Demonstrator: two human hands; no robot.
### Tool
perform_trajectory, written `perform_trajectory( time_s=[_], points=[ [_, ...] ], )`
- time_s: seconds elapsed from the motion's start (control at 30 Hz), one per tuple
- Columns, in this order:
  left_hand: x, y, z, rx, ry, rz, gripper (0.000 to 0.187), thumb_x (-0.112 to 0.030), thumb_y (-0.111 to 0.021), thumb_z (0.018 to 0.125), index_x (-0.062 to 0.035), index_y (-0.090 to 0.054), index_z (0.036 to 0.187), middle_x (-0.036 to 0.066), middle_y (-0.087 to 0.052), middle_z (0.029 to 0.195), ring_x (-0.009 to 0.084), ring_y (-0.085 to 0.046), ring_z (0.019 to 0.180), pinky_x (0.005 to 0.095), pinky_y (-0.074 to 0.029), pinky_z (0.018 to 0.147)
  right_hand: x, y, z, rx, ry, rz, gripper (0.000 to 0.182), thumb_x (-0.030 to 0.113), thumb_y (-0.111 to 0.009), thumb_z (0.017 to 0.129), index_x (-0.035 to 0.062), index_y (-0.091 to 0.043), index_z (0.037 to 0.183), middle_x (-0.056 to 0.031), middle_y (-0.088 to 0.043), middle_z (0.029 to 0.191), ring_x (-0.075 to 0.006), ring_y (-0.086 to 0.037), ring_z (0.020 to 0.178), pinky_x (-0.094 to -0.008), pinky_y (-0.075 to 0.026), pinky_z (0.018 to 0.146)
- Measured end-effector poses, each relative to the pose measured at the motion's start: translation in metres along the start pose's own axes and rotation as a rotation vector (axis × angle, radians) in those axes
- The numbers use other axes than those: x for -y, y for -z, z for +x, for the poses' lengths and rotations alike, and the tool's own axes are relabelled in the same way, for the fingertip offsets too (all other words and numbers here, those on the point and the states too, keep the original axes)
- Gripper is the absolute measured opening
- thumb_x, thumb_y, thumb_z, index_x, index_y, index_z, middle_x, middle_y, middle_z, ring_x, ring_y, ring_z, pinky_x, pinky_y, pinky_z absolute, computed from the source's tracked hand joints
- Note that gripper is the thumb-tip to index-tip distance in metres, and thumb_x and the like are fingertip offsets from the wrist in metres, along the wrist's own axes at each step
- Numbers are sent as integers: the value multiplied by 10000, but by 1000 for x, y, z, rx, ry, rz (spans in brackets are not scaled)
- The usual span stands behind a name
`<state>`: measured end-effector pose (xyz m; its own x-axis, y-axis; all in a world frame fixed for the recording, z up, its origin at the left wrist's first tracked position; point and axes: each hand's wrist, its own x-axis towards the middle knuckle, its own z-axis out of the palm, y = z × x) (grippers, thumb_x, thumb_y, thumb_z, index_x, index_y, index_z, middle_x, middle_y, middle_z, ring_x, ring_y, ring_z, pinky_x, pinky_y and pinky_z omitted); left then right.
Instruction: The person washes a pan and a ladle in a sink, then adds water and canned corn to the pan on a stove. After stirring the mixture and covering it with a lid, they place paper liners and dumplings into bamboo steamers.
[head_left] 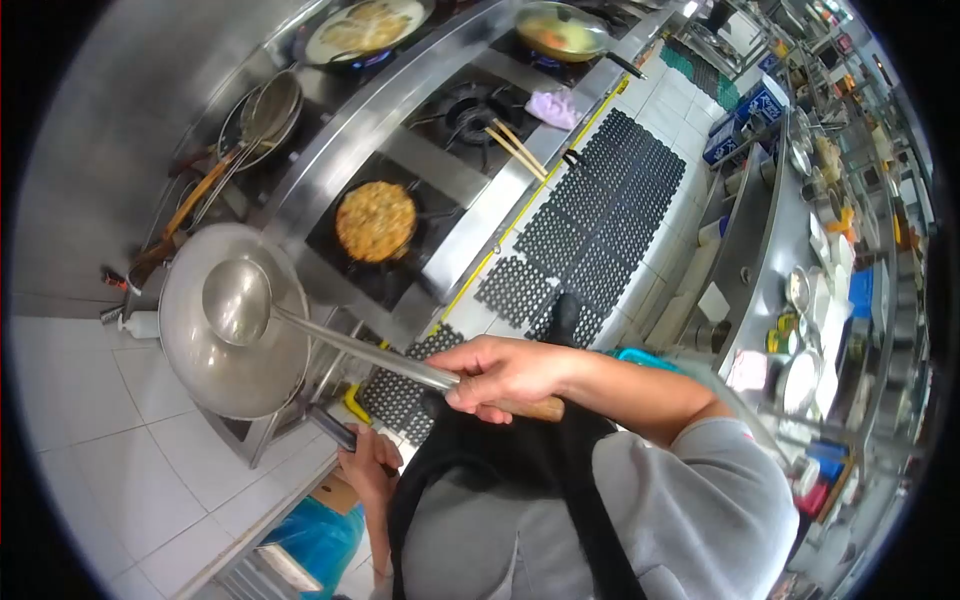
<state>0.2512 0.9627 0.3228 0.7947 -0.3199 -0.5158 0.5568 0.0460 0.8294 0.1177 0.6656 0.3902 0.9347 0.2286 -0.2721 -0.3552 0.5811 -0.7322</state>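
Observation:
My right hand is closed around the handle of a long metal ladle with a wooden end. The ladle's bowl overlaps the inside of a wide steel wok in this view. Lower down, my left hand grips the wok's dark handle. Beyond the wok, a browned pancake fills a dark pan on the nearest burner.
Chopsticks and a purple cloth lie by the second burner. Two pans, one with frying food, one with a yellowish dish, stand over flames. Strainers rest at left. Black mats cover the aisle; a loaded counter runs along the right.

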Motion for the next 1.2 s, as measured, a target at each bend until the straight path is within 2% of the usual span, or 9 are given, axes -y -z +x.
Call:
perform_trajectory(
  time_s=[0.1,0.23,0.33,0.4,0.5,0.7,0.8,1.0,1.2],
  points=[
    [40,-124,-13,77,-16,5,195,-153,-640,1131,-116,-479,1027,-5,-398,621,139,-426,457,329,-378,424,38,64,-72,3,-20,-105,622,121,-618,1139,61,-419,1725,5,-624,914,-75,-638,676,-265,-574,617],
    [92,-246,-13,310,12,-70,198,-192,-652,1125,-124,-483,1049,4,-404,606,169,-453,454,357,-400,445,89,138,-140,63,37,-79,559,230,-607,1175,48,-476,1687,-31,-641,927,-109,-681,711,-291,-612,653],
    [95,-327,-23,335,68,-106,202,-208,-659,1122,-121,-485,1066,8,-421,598,184,-470,452,377,-417,459,117,230,-158,-241,-31,-181,793,705,-494,1131,-33,-755,1263,-168,-743,859,-233,-767,688,-358,-647,627],
    [100,-360,-26,359,102,-112,203,-202,-662,1119,-117,-485,1071,6,-431,598,189,-470,441,379,-428,463,95,323,-119,-717,117,-544,608,535,-609,1134,-49,-740,1028,-168,-742,770,-308,-783,693,-410,-630,646],
    [105,-392,-22,360,106,13,191,-186,-661,1118,-114,-495,1057,4,-438,598,187,-474,434,373,-426,448,49,435,-48,-1042,-158,-986,569,392,-661,1094,-54,-493,1406,-339,-759,1213,-497,-741,1173,-575,-575,1032],
    [90,-461,1,256,139,-80,192,-169,-691,1101,-101,-533,1018,12,-444,604,181,-480,421,348,-417,400,39,489,-4,-966,-173,-995,366,287,-632,1113,-3,-497,1290,-333,-765,1126,-532,-738,1099,-613,-580,968],
    [81,-493,34,163,129,-112,174,-131,-673,1093,-97,-536,992,8,-420,580,178,-462,414,345,-409,395,23,528,-10,-929,136,-940,256,201,-616,1112,9,-507,1242,-335,-746,960,-574,-714,958,-651,-557,835],
    [56,-545,85,76,122,-160,187,-128,-670,1089,-104,-521,979,2,-416,585,171,-457,415,341,-378,378,139,567,-129,-900,153,-695,174,185,-614,1111,38,-547,1176,-299,-741,900,-558,-724,880,-626,-564,755],
    [48,-594,93,63,35,-171,225,-147,-690,1087,-101,-511,960,-4,-426,588,163,-463,420,334,-373,387,214,720,-103,-971,59,-1389,281,260,-608,1112,-1,-570,1209,-338,-750,938,-560,-735,900,-649,-577,825]
  ],
)
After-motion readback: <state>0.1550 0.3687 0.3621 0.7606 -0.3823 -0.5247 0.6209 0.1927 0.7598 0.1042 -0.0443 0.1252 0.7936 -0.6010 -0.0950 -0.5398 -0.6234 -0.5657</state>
